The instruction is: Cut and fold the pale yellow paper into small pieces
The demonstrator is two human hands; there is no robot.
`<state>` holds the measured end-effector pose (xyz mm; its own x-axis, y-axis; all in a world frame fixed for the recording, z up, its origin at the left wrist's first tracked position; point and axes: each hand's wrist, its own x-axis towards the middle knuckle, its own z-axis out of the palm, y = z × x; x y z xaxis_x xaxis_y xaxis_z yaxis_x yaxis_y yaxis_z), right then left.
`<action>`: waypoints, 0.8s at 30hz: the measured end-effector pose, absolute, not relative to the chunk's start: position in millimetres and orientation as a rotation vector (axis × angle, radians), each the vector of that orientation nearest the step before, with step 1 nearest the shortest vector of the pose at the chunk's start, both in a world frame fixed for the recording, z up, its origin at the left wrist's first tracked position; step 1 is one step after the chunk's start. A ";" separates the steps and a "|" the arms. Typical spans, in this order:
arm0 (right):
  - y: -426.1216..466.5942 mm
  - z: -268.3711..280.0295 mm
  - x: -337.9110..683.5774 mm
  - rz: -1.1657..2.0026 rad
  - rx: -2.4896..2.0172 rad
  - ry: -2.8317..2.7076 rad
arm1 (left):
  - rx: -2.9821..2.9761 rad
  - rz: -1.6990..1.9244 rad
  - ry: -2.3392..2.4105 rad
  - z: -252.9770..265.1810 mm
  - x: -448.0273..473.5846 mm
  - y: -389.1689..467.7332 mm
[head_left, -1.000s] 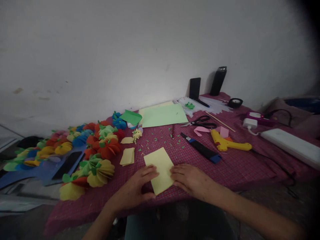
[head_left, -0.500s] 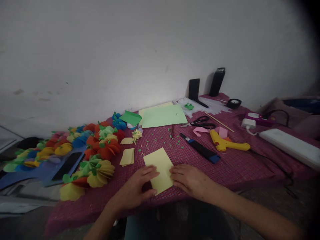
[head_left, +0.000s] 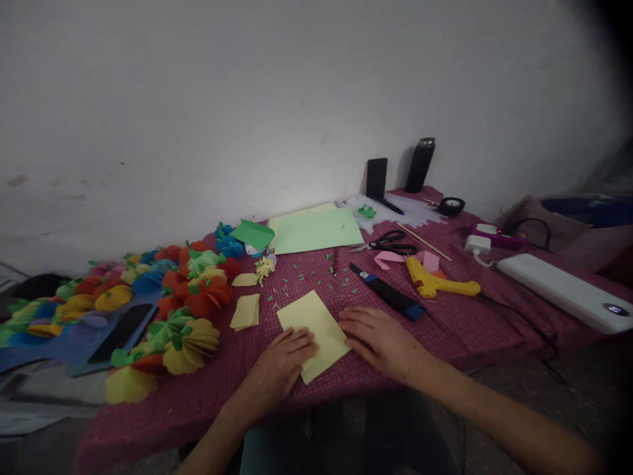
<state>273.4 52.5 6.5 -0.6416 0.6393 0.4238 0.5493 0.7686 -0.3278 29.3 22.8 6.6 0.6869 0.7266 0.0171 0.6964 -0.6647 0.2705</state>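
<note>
A pale yellow sheet of paper (head_left: 324,336) lies flat near the front edge of the table, set at an angle. My left hand (head_left: 281,359) rests on its left side with the fingers laid flat across it. At the sheet's right edge, my right hand (head_left: 378,340) lies with fingers stretched out, the tips at or just over the paper. To the left sits a small stack of yellow paper pieces (head_left: 245,312), with a cut yellow piece (head_left: 246,280) behind it. A blue and black cutter (head_left: 388,292) lies beyond my right hand.
Colourful paper pumpkins (head_left: 192,284) crowd the left side. Pale green sheets (head_left: 316,231) lie at the back. Scissors (head_left: 390,243), a yellow glue gun (head_left: 435,280) with its cord, and a white power bank (head_left: 564,290) are on the right. A black bottle (head_left: 420,165) stands by the wall.
My left hand has flattened, its thumb drawn back from the sheet's near edge. The sheet has turned slightly, and my right hand has shifted a little at its right edge. The view has shifted slightly.
</note>
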 end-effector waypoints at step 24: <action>91.7 9.1 331.9 0.056 -1.509 -2.257 | 2.519 0.462 1.308 -7.1 50.5 38.6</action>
